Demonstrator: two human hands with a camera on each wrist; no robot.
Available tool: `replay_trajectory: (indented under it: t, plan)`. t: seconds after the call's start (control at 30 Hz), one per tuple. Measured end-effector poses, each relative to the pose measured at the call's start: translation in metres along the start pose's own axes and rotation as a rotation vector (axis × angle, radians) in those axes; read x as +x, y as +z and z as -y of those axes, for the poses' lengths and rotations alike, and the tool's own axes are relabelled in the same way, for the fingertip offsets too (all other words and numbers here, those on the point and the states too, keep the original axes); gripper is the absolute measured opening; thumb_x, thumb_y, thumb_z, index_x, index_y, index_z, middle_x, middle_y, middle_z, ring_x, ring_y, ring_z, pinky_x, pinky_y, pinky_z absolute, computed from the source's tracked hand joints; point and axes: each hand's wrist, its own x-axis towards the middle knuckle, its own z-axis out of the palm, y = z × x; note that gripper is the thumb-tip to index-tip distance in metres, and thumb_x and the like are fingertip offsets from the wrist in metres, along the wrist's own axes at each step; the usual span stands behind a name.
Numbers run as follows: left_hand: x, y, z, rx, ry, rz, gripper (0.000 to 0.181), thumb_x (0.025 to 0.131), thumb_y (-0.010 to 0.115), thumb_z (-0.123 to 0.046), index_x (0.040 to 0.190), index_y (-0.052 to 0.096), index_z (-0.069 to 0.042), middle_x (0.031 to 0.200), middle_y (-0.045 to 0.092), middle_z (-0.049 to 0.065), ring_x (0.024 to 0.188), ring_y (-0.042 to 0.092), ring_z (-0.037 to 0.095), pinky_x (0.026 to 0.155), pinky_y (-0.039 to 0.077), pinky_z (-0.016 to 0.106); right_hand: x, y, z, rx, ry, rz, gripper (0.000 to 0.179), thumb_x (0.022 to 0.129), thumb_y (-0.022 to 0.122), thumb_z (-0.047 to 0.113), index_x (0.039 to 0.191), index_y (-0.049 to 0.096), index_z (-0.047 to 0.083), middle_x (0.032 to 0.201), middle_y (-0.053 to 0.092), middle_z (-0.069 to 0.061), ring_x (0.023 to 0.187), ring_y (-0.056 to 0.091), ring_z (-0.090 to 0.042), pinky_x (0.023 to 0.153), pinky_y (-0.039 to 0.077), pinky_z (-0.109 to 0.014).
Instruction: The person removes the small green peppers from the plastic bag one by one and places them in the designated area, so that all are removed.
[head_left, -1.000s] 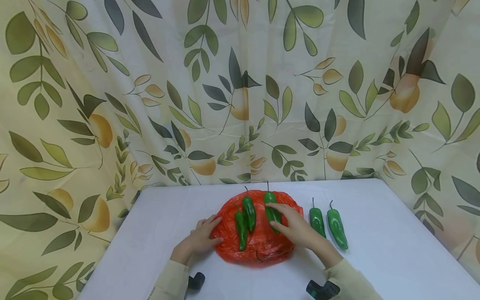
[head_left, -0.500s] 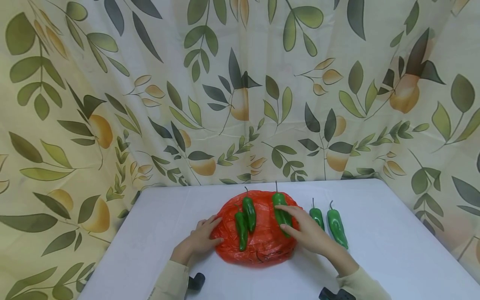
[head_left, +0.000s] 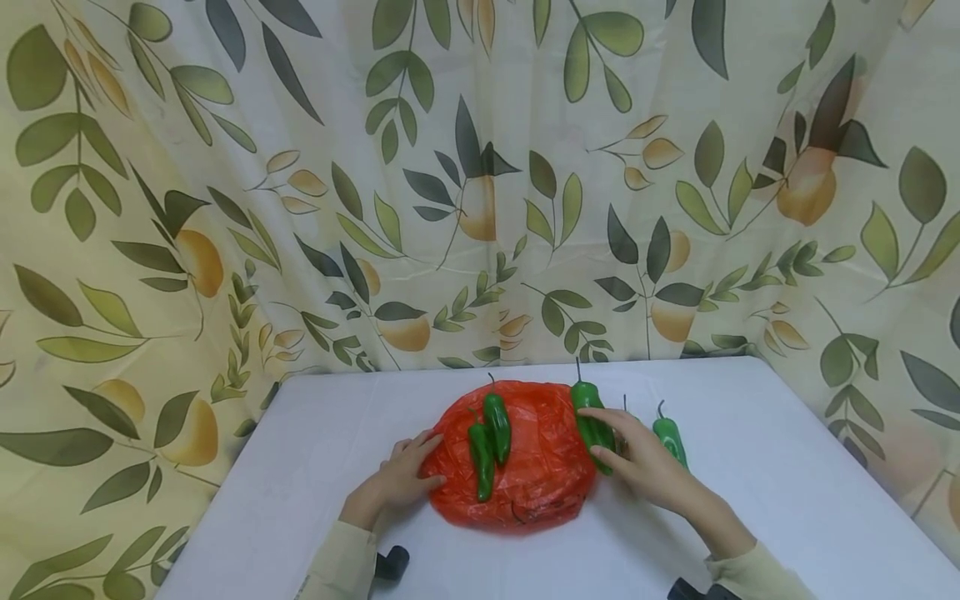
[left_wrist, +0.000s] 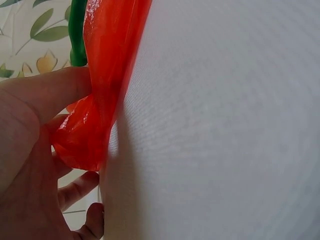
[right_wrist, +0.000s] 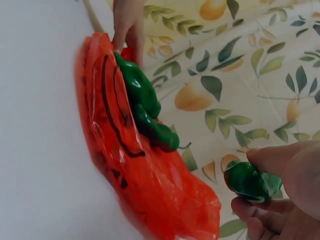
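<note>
Long pale beige sleeves [head_left: 339, 562]; small black devices [head_left: 392, 564] beside both; hands [head_left: 405, 473] bare, ungloved.

Five peppers are counted — two peppers [head_left: 483, 462] laid on one bag [head_left: 536, 492], one held pepper [head_left: 591, 433], and two peppers [head_left: 667, 435] set on one table [head_left: 757, 483], one mostly hidden. Two hands are shown, one left hand [head_left: 405, 473] and one right hand [head_left: 642, 458] — and two sleeves [head_left: 339, 558], two black devices [head_left: 392, 563] and one curtain [head_left: 330, 275] are seen.
</note>
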Motion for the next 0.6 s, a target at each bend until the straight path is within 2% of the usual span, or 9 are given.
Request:
replay_trajectory:
  t: [0.07,0.13,0.2,0.27,0.37,0.47,0.5,0.6]
  plan:
    - [0.001,0.001,0.001,-0.001,-0.002,0.0,0.073,0.092,0.072,-0.035,0.156,0.041,-0.019,0.165,0.033,0.008,0.149,0.028,0.04,0.111,0.028,0.078,-0.003,-0.003,-0.002,0.006,-0.003,-0.005,0.052,0.095,0.069,0.016,0.144,0.053,0.015,0.142,0.056,-0.021,0.121,0.059,-0.04,0.092,0.058,-0.051]
    - [0.001,0.001,0.001,-0.003,-0.004,0.001,0.073,0.092,0.072,-0.035,0.156,0.041,-0.019,0.165,0.033,0.007,0.149,0.027,0.04,0.111,0.028,0.078,-0.005,-0.007,-0.004,0.004,0.003,-0.007,0.052,0.095,0.069,0.017,0.145,0.053,0.016,0.142,0.055,-0.021,0.118,0.06,-0.036,0.088,0.059,-0.045]
    - [0.001,0.002,0.002,-0.001,-0.002,0.002,0.073,0.092,0.071,-0.035,0.156,0.041,-0.019,0.165,0.033,0.007,0.149,0.027,0.041,0.111,0.027,0.079,-0.007,-0.012,-0.006,0.009,0.021,-0.002,0.053,0.095,0.069,0.015,0.145,0.052,0.016,0.139,0.056,-0.021,0.106,0.059,-0.028,0.077,0.057,-0.033]
    - [0.002,0.002,0.003,0.002,0.003,0.002,0.073,0.092,0.071,-0.035,0.156,0.041,-0.019,0.165,0.033,0.008,0.149,0.027,0.041,0.111,0.027,0.079,-0.008,-0.016,-0.009,0.018,0.047,0.008,0.054,0.095,0.069,0.015,0.146,0.05,0.016,0.138,0.055,-0.022,0.099,0.056,-0.025,0.069,0.054,-0.027]
    - [0.002,0.001,0.002,0.004,0.009,0.004,0.073,0.092,0.071,-0.035,0.156,0.04,-0.018,0.165,0.032,0.008,0.149,0.027,0.041,0.111,0.025,0.079,-0.011,-0.022,-0.015,0.035,0.091,0.024,0.057,0.096,0.068,0.014,0.148,0.047,0.017,0.138,0.053,-0.025,0.097,0.055,-0.026,0.066,0.056,-0.028]
    - [0.001,0.0,0.001,-0.003,0.007,0.005,0.072,0.093,0.071,-0.034,0.156,0.04,-0.018,0.165,0.032,0.008,0.149,0.027,0.041,0.112,0.025,0.079,-0.016,-0.028,-0.023,0.019,0.107,0.027,0.06,0.096,0.067,0.013,0.151,0.043,0.016,0.142,0.048,-0.03,0.106,0.058,-0.035,0.072,0.063,-0.04]
    - [0.001,0.0,0.0,-0.003,0.007,0.006,0.072,0.093,0.071,-0.034,0.156,0.04,-0.018,0.165,0.032,0.008,0.149,0.027,0.041,0.112,0.025,0.079,-0.017,-0.031,-0.026,0.013,0.113,0.028,0.061,0.096,0.067,0.013,0.152,0.041,0.016,0.14,0.048,-0.03,0.105,0.058,-0.035,0.072,0.063,-0.041]
    - [-0.001,-0.001,-0.001,-0.001,0.004,0.001,0.072,0.092,0.071,-0.034,0.156,0.041,-0.018,0.165,0.033,0.008,0.149,0.027,0.041,0.111,0.026,0.079,-0.02,-0.038,-0.034,-0.004,0.119,0.03,0.064,0.096,0.066,0.01,0.154,0.038,0.015,0.138,0.047,-0.03,0.098,0.056,-0.031,0.068,0.06,-0.035]
